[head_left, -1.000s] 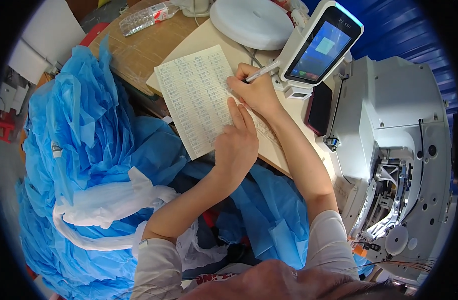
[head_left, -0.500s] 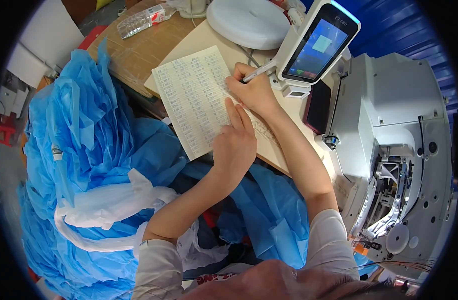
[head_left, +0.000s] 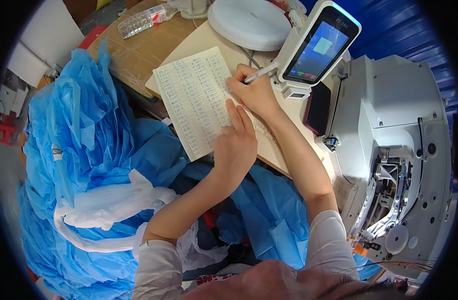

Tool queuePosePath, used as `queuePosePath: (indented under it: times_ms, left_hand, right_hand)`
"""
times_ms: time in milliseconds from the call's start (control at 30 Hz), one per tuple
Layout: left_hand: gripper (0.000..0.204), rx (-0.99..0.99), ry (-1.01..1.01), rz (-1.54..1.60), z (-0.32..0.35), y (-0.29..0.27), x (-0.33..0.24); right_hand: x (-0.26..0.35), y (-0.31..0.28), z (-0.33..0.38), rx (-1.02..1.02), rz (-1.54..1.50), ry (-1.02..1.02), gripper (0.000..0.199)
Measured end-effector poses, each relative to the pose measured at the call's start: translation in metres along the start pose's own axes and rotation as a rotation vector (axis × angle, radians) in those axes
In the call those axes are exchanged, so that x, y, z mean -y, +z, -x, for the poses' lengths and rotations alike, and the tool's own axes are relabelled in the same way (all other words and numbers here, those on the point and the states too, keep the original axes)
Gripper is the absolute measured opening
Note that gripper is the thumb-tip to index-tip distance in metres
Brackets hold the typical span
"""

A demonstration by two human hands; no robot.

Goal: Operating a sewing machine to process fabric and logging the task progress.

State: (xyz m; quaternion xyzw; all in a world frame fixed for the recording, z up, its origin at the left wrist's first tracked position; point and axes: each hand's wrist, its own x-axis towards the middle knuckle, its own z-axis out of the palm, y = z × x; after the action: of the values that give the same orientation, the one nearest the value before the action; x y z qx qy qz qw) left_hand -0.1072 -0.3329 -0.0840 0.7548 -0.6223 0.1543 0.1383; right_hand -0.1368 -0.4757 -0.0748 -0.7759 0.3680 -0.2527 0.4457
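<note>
The sheet, a thin white page ruled into dense rows of small entries, lay tilted on a pale board at the table's near edge. The right hand was closed around a pen, its tip set on the sheet's upper right part. The left hand lay on the sheet's lower right corner, forefinger stretched up along the rows and the other fingers curled under, holding nothing.

The step in hand looked like filling in or ticking a row, with the finger keeping the place. The next move would likely call for a steady page and small, neat strokes inside a narrow line.

Just right of the pen stood a slanted screen in a smooth white casing, and beyond it a hard, glossy white sewing machine. A flat round white disc sat above. Left of the board, crinkly blue fabric was heaped in thin, papery folds, tied with a white strip. A clear plastic bottle lay on the brown tabletop.
</note>
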Motion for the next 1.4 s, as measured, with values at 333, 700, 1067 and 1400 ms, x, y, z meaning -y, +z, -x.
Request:
queuePosePath:
  times_ms: [333,700,1067,1400]
  left_hand:
    - [0.045,-0.018,0.012,-0.012,0.0,-0.001,-0.001]
    - [0.047,-0.008,-0.002,-0.005,0.001,0.001,0.0]
    - [0.047,0.037,0.005,-0.014,0.0,-0.001,0.001]
    - [0.047,0.017,0.022,-0.02,0.003,0.001,-0.001]
  right_hand:
    - [0.003,-0.003,0.001,0.002,-0.03,-0.043,0.021]
    - [0.01,-0.004,0.003,-0.002,-0.054,0.12,0.018]
    - [0.001,0.001,-0.002,-0.089,0.063,-0.035,0.017]
    - [0.001,0.001,0.002,-0.16,0.17,-0.12,0.016]
